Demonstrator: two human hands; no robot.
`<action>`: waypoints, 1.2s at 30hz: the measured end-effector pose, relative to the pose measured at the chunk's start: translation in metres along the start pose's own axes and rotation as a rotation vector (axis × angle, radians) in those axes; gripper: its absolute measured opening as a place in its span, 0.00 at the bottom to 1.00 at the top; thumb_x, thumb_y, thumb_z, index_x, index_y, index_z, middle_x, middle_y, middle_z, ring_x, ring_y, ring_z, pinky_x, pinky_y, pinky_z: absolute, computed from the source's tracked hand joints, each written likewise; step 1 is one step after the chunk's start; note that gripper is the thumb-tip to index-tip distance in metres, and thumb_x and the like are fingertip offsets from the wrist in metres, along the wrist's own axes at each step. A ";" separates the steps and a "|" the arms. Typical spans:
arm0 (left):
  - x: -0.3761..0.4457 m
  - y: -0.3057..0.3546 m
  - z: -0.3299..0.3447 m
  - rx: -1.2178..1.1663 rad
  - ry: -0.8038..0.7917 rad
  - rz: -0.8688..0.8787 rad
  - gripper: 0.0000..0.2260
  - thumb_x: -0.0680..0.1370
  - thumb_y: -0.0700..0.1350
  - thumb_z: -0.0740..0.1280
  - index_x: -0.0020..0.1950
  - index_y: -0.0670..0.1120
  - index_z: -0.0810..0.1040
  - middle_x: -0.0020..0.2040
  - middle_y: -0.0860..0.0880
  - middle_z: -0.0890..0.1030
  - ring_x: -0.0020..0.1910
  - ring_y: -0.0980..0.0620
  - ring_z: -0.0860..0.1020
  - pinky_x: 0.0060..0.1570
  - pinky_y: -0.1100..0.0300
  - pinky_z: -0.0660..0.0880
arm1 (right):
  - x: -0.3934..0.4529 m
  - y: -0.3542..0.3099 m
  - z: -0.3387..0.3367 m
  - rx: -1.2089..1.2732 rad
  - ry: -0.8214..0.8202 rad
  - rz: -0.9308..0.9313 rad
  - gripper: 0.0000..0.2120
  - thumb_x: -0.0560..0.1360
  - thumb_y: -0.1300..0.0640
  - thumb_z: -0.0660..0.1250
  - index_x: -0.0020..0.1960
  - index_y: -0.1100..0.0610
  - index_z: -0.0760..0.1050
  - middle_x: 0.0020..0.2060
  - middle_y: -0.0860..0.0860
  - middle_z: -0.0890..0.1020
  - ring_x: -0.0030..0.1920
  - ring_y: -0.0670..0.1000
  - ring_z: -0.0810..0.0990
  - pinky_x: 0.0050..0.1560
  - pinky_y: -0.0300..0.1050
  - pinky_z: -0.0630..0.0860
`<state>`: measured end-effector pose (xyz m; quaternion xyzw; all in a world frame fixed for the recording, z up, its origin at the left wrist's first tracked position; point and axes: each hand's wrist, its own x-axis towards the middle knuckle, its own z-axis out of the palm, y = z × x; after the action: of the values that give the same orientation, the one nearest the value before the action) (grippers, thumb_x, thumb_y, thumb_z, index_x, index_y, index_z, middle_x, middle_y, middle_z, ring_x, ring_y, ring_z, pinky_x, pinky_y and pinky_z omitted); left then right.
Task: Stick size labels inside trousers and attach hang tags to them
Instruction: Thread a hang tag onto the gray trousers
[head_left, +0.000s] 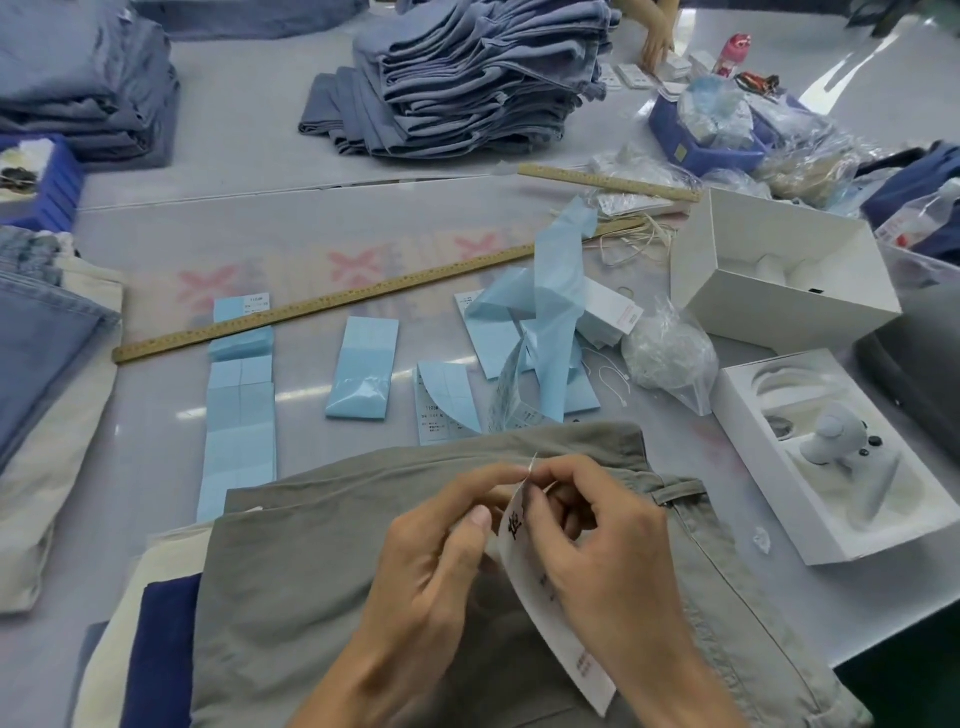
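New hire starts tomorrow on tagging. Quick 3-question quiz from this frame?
1. True or false: the hang tag is held by both the left hand and the right hand.
2. What colour are the trousers under the hands?
3. The long ruler lies: A) beyond the blue label sheets B) on the trousers C) in the white box.

Key: 1 true; 2 grey-green; 3 A.
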<state>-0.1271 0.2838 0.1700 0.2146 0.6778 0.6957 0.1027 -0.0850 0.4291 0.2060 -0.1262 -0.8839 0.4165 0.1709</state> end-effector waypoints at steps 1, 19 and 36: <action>0.002 -0.001 0.000 -0.025 0.034 -0.031 0.16 0.81 0.46 0.58 0.64 0.51 0.82 0.52 0.46 0.86 0.47 0.47 0.84 0.40 0.48 0.82 | 0.000 0.000 0.000 0.002 -0.003 0.001 0.06 0.75 0.59 0.73 0.44 0.49 0.80 0.32 0.43 0.78 0.35 0.49 0.79 0.37 0.49 0.77; 0.004 0.000 -0.001 -0.357 0.137 -0.298 0.12 0.79 0.47 0.65 0.54 0.45 0.87 0.50 0.41 0.87 0.49 0.41 0.85 0.47 0.54 0.82 | -0.012 0.002 0.012 -0.139 0.077 -0.157 0.06 0.73 0.57 0.71 0.43 0.48 0.76 0.34 0.42 0.76 0.35 0.44 0.75 0.36 0.39 0.73; 0.000 0.000 0.000 -0.157 0.132 -0.163 0.08 0.78 0.43 0.69 0.54 0.49 0.87 0.49 0.48 0.88 0.50 0.52 0.86 0.49 0.66 0.79 | -0.015 -0.001 0.011 -0.163 0.010 -0.008 0.05 0.71 0.51 0.69 0.39 0.48 0.74 0.27 0.46 0.71 0.28 0.45 0.71 0.30 0.35 0.67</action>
<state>-0.1275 0.2842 0.1698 0.1041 0.6419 0.7484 0.1306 -0.0759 0.4151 0.1975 -0.1381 -0.9146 0.3418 0.1663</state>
